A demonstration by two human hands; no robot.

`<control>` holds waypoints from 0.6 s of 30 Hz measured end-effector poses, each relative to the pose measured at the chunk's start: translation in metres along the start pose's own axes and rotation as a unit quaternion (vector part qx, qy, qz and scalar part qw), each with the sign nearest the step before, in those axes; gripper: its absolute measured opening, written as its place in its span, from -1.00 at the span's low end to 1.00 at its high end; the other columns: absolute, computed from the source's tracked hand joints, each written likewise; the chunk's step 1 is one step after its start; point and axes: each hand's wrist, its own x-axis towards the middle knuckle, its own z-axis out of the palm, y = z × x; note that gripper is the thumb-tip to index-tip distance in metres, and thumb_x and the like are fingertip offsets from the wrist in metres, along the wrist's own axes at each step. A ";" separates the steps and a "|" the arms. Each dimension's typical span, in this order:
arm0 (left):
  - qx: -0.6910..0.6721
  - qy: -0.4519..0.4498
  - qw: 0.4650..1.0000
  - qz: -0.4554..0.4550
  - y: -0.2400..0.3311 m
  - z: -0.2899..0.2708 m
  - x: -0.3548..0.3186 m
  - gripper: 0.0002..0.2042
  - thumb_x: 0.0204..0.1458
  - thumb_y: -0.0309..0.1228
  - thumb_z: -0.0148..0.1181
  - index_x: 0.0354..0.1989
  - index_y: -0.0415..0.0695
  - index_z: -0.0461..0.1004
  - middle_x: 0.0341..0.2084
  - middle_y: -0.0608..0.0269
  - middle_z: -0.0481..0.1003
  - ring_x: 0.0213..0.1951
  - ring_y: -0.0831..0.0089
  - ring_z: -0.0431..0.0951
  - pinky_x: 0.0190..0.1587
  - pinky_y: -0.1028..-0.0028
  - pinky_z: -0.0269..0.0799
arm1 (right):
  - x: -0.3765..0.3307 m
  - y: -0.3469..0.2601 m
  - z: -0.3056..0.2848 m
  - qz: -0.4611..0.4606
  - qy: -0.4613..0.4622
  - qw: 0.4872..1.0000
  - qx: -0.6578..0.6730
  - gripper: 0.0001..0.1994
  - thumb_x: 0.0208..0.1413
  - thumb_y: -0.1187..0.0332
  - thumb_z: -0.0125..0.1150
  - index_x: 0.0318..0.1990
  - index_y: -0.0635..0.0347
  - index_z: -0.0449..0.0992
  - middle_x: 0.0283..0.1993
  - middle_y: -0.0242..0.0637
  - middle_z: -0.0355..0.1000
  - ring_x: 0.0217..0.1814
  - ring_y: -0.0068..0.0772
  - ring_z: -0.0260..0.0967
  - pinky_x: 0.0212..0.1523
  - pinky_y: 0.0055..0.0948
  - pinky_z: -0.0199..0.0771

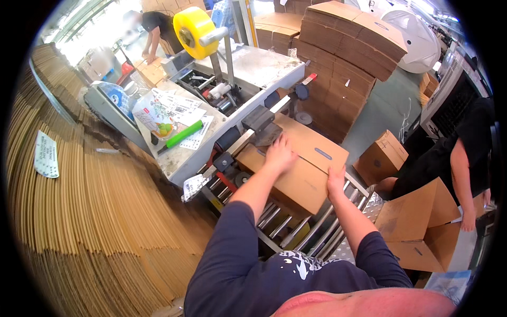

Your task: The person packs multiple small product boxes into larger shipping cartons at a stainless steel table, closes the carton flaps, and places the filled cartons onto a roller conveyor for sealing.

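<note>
A closed brown cardboard box (298, 185) lies on the metal rollers (280, 227) of a conveyor, its far end at the black head of a carton-sealing machine (257, 119). A dark oval hand slot and a centre seam show on it. My left hand (281, 154) lies on the top of the box, fingers stretched forward beside the machine head. At the box's right near corner, my right hand (336, 182) grips the edge with the thumb up; its other fingers are partly hidden. A big yellow tape roll (194, 33) is mounted above the machine.
Flat cardboard stacks rise on the left (100, 195) and behind the machine (338, 68). A green cutter (182, 134) and papers lie on the machine table. An open carton (417, 227) and a person's arm (460, 179) are at right; another person (156, 31) bends over at the back.
</note>
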 end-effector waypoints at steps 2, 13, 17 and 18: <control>0.116 -0.061 0.991 -0.032 0.064 -0.006 -0.038 -0.17 -0.03 0.12 0.00 0.30 -0.18 -0.06 0.33 -0.02 -0.16 0.36 0.13 -0.20 0.30 -0.04 -0.30 | 0.010 0.007 0.012 0.026 0.034 0.999 -0.014 -0.43 0.14 0.39 0.03 0.26 0.21 -0.04 0.17 -0.10 0.20 0.21 -0.23 0.14 0.21 -0.35 0.10; -0.657 0.030 0.726 0.200 0.043 -0.138 -0.108 -0.48 0.20 -0.06 -0.23 -0.49 -0.27 0.49 -0.45 0.00 0.54 -0.31 0.11 0.55 0.11 0.21 0.23 | -0.208 0.043 -0.188 0.277 -0.336 0.846 -0.308 -0.59 0.14 0.00 -0.02 -0.39 0.21 0.47 -0.52 -0.26 0.44 -0.49 -0.42 0.40 -0.42 -0.37 0.40; -0.543 0.134 0.488 0.671 0.154 -0.274 -0.259 -0.39 0.09 0.18 -0.18 -0.82 -0.06 0.26 -0.83 0.42 0.24 -0.73 0.45 0.30 0.02 -0.21 0.15 | -0.339 0.142 -0.403 0.281 -0.487 0.638 -0.525 -0.57 0.04 -0.02 0.02 -0.24 0.21 0.53 -0.28 -0.07 0.51 -0.23 -0.06 0.47 -0.21 -0.18 0.43; -0.475 0.168 0.494 0.708 0.172 -0.296 -0.323 -0.41 0.14 0.08 -0.15 -0.85 -0.06 0.21 -0.88 0.46 0.17 -0.81 0.47 0.23 -0.04 -0.22 0.24 | -0.335 0.122 -0.419 0.303 -0.475 0.621 -0.545 -0.57 0.04 -0.01 0.03 -0.23 0.21 0.53 -0.28 -0.07 0.51 -0.22 -0.06 0.46 -0.20 -0.18 0.43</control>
